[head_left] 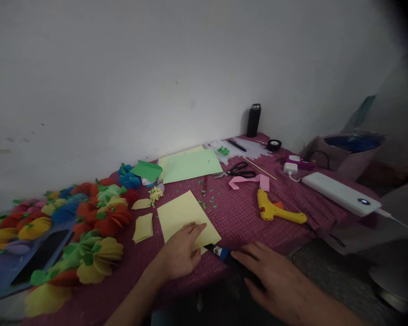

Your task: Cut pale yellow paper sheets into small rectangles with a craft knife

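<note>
A square of pale yellow paper (180, 210) lies on the table near its front edge. My left hand (180, 253) rests on the paper's lower part, index finger stretched out and nothing held. From the right, my right hand (268, 271) grips a dark utility knife (224, 253) with a blue collar and a flat black tip. That tip lies over the paper's lower right edge, close to my left fingertips; whether it touches the paper I cannot tell. Left of the sheet sit a small stack of yellow paper pieces (143, 227) and curled yellow scraps (155, 194).
Colourful paper pumpkins (112, 217) crowd the left side. Behind the sheet are light green paper (190, 166), black-handled scissors (240, 170) and green scraps. A yellow glue gun (275, 210), pink paper strip (251, 181) and white power bank (340, 192) lie right. A black bottle (253, 121) stands behind.
</note>
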Motion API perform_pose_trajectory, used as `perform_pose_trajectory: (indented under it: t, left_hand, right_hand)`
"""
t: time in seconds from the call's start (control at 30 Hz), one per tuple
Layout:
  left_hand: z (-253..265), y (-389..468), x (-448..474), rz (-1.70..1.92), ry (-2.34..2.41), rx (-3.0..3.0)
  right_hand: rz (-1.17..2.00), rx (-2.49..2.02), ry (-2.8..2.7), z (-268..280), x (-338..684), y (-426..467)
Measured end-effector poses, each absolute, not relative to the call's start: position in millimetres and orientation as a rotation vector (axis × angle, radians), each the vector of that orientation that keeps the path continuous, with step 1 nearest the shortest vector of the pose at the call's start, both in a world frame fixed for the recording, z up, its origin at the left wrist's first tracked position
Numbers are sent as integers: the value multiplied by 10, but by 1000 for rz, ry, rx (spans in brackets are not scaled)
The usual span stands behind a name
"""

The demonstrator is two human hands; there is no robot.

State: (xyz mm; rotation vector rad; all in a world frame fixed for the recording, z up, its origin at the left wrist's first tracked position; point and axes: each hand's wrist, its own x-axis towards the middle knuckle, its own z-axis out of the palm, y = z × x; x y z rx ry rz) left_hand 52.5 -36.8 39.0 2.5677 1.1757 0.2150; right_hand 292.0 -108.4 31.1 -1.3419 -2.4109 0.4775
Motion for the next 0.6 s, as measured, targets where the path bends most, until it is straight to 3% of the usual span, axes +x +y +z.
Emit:
perform_pose_trajectory:
  t: [0.6]
  left_hand:
    - [189, -219, 678, -59, 1104, 2836]
  right_hand:
    - [408, -1418, -2444, 157, 3042, -1074]
